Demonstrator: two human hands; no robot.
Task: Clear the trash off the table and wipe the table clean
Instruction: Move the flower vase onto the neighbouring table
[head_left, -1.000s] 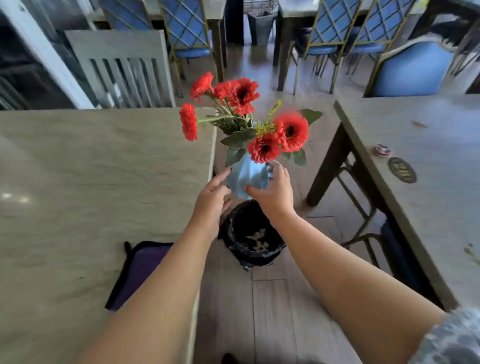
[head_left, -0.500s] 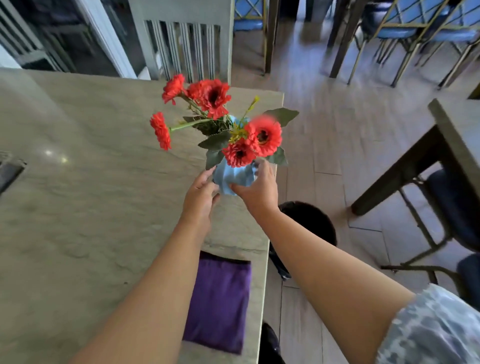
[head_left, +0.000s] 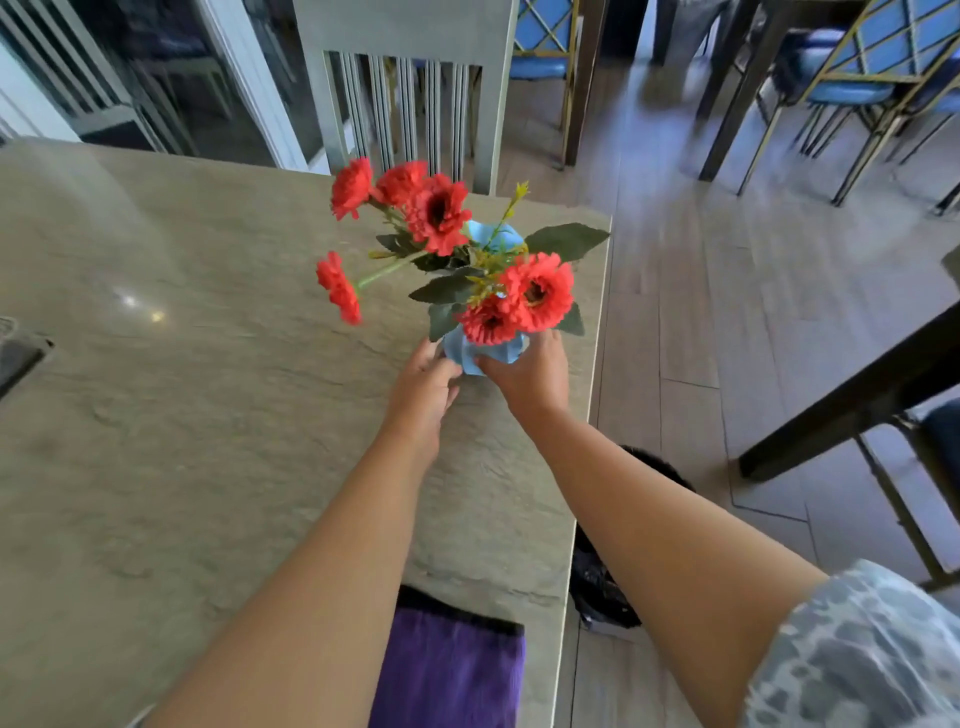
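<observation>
A light blue vase (head_left: 482, 354) of red flowers (head_left: 537, 291) is over the right part of the stone-look table (head_left: 171, 415), near its right edge. My left hand (head_left: 423, 387) holds the vase from the left and my right hand (head_left: 527, 376) grips it from the right. Whether its base touches the tabletop is hidden by my hands. A purple cloth (head_left: 449, 670) lies flat at the table's near edge, between my forearms. A black-lined trash bin (head_left: 605, 582) stands on the floor beside the table, mostly hidden by my right arm.
A grey slatted chair (head_left: 410, 88) stands at the table's far side. A dark object (head_left: 18, 353) lies at the table's left edge. To the right, a second table's dark leg (head_left: 852, 405) crosses the wood floor. Blue chairs (head_left: 862, 78) stand further back.
Both hands carried the vase from above the bin by the table's edge leftward over the tabletop and lower. The view turned left, bringing the purple cloth fully onto the table in sight.
</observation>
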